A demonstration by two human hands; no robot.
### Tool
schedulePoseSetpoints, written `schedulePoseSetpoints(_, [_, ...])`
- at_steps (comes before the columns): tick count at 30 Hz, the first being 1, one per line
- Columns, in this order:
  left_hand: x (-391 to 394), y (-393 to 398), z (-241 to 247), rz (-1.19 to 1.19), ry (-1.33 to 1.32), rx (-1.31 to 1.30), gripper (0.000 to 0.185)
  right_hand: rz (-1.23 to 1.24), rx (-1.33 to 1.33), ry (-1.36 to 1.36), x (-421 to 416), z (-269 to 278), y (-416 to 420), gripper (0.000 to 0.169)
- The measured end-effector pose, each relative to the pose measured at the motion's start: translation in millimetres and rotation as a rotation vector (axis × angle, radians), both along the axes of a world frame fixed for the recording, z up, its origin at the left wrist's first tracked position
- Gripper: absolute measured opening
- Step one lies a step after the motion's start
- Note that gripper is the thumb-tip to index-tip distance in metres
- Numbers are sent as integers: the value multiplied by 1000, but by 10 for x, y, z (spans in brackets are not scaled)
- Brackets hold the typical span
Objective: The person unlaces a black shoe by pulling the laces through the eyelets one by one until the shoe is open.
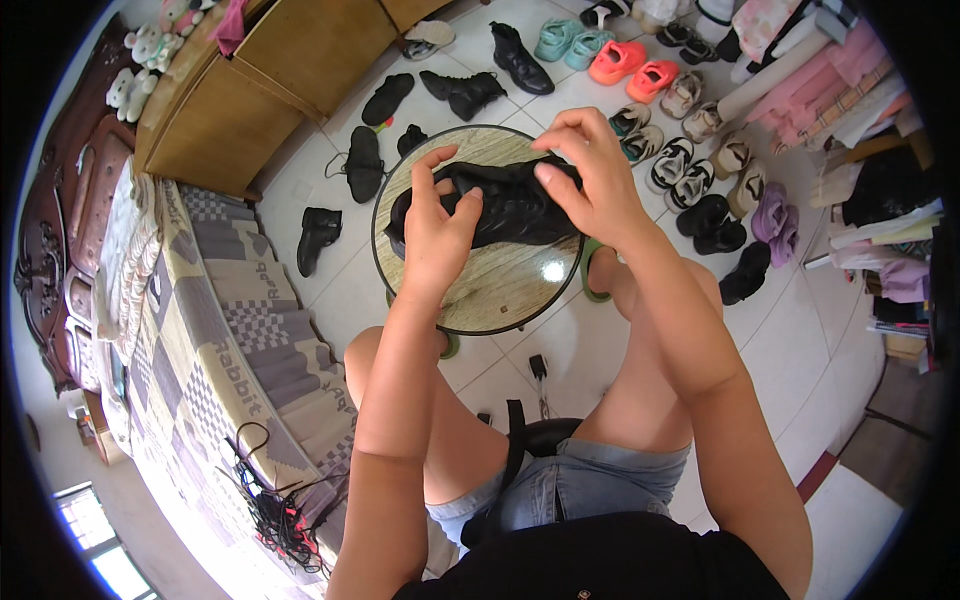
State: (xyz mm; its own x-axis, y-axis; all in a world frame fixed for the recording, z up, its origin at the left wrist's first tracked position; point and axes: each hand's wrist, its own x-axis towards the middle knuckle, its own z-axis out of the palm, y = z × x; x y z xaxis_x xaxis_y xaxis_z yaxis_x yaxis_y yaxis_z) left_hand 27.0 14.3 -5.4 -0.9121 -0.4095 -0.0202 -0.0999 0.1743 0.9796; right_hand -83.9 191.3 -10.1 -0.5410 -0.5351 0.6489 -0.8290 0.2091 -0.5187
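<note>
A black leather boot lies on its side across a small round table with a wood-grain top and a dark rim. My left hand is over the boot's left part, thumb and fingers apart. Over its right end is my right hand, the fingers curved and spread, with the thumb near the leather. Whether either hand touches the boot is hard to tell. The fingers hold nothing that I can see. Part of the boot is hidden under both hands.
Black boots and shoes stand on the tiled floor beyond the table. Rows of colored shoes are at the right, near hanging clothes. To the left is a bed with a heap of black laces; a wooden cabinet stands behind.
</note>
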Motion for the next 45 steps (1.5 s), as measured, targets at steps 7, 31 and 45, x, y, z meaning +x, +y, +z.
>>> schedulePoseSetpoints(7, [-6, 5, -2, -6, -1, -7, 49, 95, 189, 186, 160, -7, -32, 25])
schedulePoseSetpoints(31, [-25, 18, -15, 2, -31, -40, 47, 39, 191, 75, 165, -45, 3, 20])
schedulePoseSetpoints(45, [0, 61, 77, 13, -49, -63, 46, -22, -167, -251, -175, -33, 163, 26])
